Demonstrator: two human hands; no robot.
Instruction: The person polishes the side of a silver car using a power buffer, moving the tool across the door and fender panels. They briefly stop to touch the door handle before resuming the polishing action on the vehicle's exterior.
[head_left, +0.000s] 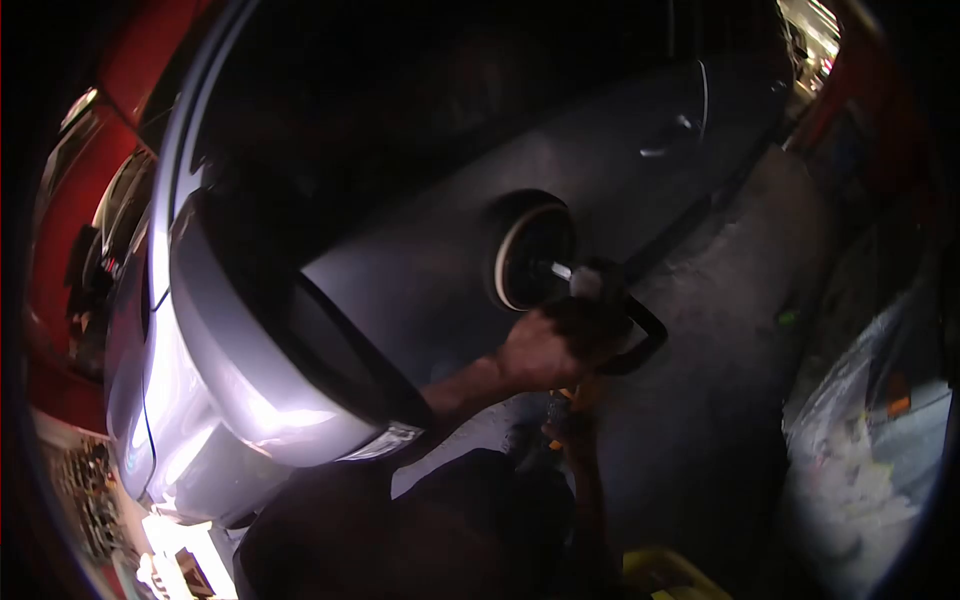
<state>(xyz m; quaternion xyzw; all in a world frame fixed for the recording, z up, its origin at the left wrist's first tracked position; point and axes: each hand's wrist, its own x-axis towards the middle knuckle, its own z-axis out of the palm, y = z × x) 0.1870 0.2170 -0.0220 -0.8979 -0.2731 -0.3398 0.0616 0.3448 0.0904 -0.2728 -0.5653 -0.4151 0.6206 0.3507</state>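
Your left hand [553, 348] was wrapped round a polisher [558, 270], pad [508, 262] facing the car door [415, 255], long axis running down toward you; your right hand [573, 428] sat at its shadowed lower end, grip too dim to tell.

Pale, crumpled sheeting [850, 465] shows at right, a yellow object [668, 572] at bottom.

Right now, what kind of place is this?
Probably a car workshop, maybe for bodywork. I see a silver wing mirror, a car door, and what looks like a power polisher with its round pad facing the door.
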